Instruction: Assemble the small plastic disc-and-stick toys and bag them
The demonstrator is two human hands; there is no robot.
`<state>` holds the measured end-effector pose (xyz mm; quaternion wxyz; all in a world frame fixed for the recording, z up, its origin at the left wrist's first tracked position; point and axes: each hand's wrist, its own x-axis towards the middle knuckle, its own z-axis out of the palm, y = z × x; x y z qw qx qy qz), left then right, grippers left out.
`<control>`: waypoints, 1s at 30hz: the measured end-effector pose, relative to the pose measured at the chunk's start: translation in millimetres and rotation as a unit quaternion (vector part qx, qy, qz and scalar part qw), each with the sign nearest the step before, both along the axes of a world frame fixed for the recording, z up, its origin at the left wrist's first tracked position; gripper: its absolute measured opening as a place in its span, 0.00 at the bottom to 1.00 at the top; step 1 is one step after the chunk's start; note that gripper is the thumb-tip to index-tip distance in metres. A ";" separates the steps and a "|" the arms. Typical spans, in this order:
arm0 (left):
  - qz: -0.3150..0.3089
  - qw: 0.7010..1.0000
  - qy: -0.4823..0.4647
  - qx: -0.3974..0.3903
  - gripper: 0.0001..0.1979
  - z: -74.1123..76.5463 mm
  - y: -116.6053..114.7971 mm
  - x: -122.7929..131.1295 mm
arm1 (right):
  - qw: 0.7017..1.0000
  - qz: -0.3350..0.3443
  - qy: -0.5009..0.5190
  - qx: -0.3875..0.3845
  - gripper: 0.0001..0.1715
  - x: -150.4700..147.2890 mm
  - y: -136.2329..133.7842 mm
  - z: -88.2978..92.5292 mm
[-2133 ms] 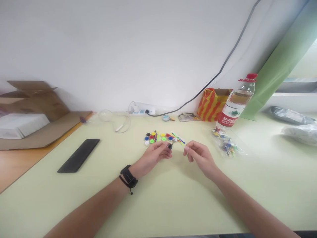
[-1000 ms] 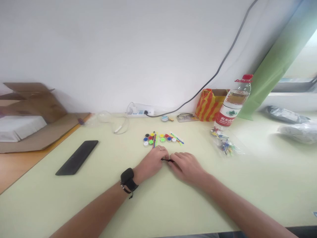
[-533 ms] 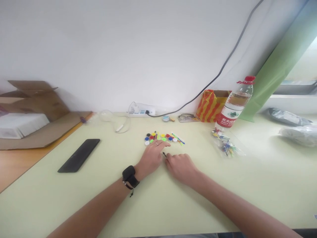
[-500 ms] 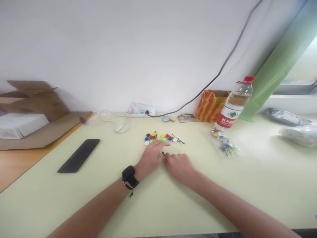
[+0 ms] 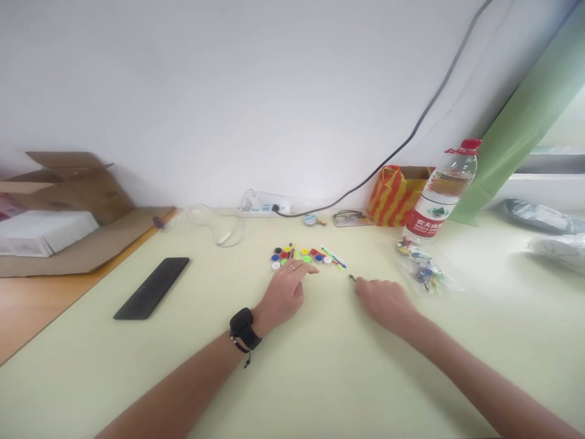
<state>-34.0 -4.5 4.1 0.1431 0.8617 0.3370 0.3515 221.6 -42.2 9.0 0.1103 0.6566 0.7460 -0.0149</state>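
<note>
My right hand (image 5: 384,302) pinches a small black stick with a pointed, arrow-like tip (image 5: 351,278), just above or on the table. To its left, my left hand (image 5: 284,291) rests palm down with fingers partly stretched out and nothing visible in them. Just beyond the left fingers lie several small round plastic discs, among them a yellow disc (image 5: 305,251), a blue disc (image 5: 319,258) and a white disc (image 5: 328,260). The left fingers partly hide some of them. Thin coloured plastic sticks (image 5: 336,258) lie at the right end of the discs.
A clear bag of coloured pieces (image 5: 427,271) lies at right before a water bottle (image 5: 432,210) and striped bag (image 5: 388,195). A black slab (image 5: 153,288) is on the left, near a cardboard box (image 5: 98,192). A power strip (image 5: 262,204) and glasses (image 5: 350,217) are at the back.
My right hand has moved right, away from my left hand, with the black pointed stick still pinched. My left hand stays by the discs; the view has shifted slightly.
</note>
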 end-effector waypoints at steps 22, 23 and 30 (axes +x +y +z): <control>-0.138 0.983 0.102 -0.066 0.17 4.2 -17.5 8.8 | 0.973 0.043 0.155 0.166 0.16 15.3 67.4 -9.1; -0.138 0.983 0.101 -0.063 0.17 3.5 -17.7 8.7 | 0.969 0.064 0.178 0.157 0.16 9.4 68.2 -10.2; -0.106 0.992 0.009 -0.072 0.08 14.7 -10.7 10.9 | 0.910 0.024 0.355 0.213 0.10 -24.2 63.6 1.4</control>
